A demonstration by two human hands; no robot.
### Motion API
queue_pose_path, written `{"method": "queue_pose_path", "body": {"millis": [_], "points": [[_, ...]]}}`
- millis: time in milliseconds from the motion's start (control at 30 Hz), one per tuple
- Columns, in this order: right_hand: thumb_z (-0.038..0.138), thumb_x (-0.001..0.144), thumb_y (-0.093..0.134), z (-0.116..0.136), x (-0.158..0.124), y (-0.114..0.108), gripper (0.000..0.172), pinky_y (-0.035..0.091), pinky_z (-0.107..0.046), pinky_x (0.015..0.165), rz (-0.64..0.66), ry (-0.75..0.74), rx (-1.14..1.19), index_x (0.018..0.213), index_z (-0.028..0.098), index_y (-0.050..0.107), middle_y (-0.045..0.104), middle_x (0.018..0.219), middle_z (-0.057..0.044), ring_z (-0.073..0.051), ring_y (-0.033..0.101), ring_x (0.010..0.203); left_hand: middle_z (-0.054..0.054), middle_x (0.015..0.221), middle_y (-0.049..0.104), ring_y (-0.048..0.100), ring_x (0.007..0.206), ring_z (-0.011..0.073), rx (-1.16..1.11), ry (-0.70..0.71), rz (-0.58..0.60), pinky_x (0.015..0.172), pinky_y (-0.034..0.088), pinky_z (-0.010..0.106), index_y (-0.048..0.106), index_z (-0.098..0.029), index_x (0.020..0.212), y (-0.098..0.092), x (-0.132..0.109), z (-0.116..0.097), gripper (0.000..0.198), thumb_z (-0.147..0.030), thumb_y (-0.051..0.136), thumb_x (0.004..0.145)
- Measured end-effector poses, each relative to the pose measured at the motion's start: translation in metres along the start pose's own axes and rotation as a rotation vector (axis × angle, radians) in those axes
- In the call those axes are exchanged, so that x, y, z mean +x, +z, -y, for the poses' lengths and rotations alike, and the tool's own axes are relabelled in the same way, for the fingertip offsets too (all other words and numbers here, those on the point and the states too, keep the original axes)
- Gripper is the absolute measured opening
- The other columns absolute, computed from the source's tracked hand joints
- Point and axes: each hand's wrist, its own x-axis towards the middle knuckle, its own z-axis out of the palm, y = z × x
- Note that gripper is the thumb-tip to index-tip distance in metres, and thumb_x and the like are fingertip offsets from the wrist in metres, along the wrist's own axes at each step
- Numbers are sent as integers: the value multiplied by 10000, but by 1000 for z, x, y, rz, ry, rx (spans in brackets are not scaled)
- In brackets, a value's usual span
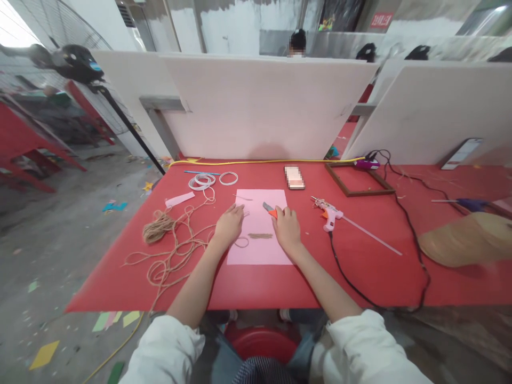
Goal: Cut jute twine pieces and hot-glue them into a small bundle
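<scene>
A pink sheet point(260, 256) lies before me on the red table. On its left side is my left hand point(230, 224), fingers together. Thin bits of twine point(246, 213) stick out at its fingertips, and it seems to pinch them. My right hand point(288, 228) rests at the sheet's right edge, closed on the orange handle of a cutter point(268, 207) whose grey blade points up-left. Between the hands lies a short row of twine pieces point(260, 236), with a small twine loop point(241, 242) beside my left hand. Loose jute twine point(158, 226) spreads out to the left.
On the right are a pink glue gun point(331, 216) with a glue stick, a brown frame point(360, 191), a phone point(294, 178) and a brown rounded object point(460, 240). Rolls of white tape point(202, 182) lie at left. A white panel point(264, 106) stands behind the table.
</scene>
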Motion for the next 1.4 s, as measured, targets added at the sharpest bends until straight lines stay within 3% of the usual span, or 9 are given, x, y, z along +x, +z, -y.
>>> {"method": "queue_pose_path", "body": {"millis": [200,333,467,633,767,867,1167,1300,1400], "points": [[283,1007,505,0,5,-4,389,428,-374,797,11,-26,57,1365,175,612,622,1196,-154,-308,503,1083,109,1092,738,650,1088,250,-236,-48,-113,1037,486,410,727,-183,836,-15,4,4,301,-219,445,934],[341,1012,506,-9,9,-8,326,435,-379,885,-144,-129,335,1230,200,704,654,1159,-119,-278,513,1084,28,752,702,635,707,152,-371,-28,-23,700,508,258,717,-171,777,-16,2,-13,358,-286,421,943],[405,988,566,1,5,-8,275,457,-345,876,-182,-231,707,1072,231,761,682,951,-62,-223,578,939,-7,613,639,554,585,117,-454,31,92,592,425,218,714,-165,714,-14,-2,-28,368,-345,471,926],[451,935,648,7,-1,-6,275,448,-349,826,-160,-201,788,796,231,735,693,863,-54,-221,589,865,7,640,672,595,627,130,-511,43,193,641,432,230,698,-165,720,-17,-4,-34,403,-389,454,950],[400,920,668,-1,-4,-3,225,436,-346,800,-120,-149,762,783,227,713,696,840,-48,-219,591,840,19,658,707,653,668,154,-457,-41,203,701,468,249,719,-170,791,-22,-4,-32,376,-335,424,955],[352,915,663,-7,-5,-3,187,432,-351,811,-69,-135,731,785,226,706,712,868,-53,-224,601,862,17,739,746,684,723,155,-236,-122,229,722,482,236,746,-191,901,-29,-3,-25,376,-299,392,973],[276,903,667,-15,-7,-12,132,406,-356,844,46,-261,507,794,225,721,712,877,-48,-226,558,913,231,1068,716,669,1051,361,270,-451,33,890,499,468,670,-91,1174,-70,-21,17,397,-246,361,981],[257,889,681,-15,-9,-13,117,394,-353,824,38,-246,433,783,216,709,717,887,-47,-228,548,913,209,1377,586,468,1337,406,417,-366,-204,979,474,528,584,-141,1350,-75,-27,6,436,-259,470,946],[253,888,679,-15,-10,-14,117,386,-347,803,36,-252,402,781,212,699,713,882,-50,-228,542,910,142,1188,680,536,1228,327,262,-78,-83,1023,456,463,712,-169,1090,-65,-21,-12,259,-259,531,927]]}}
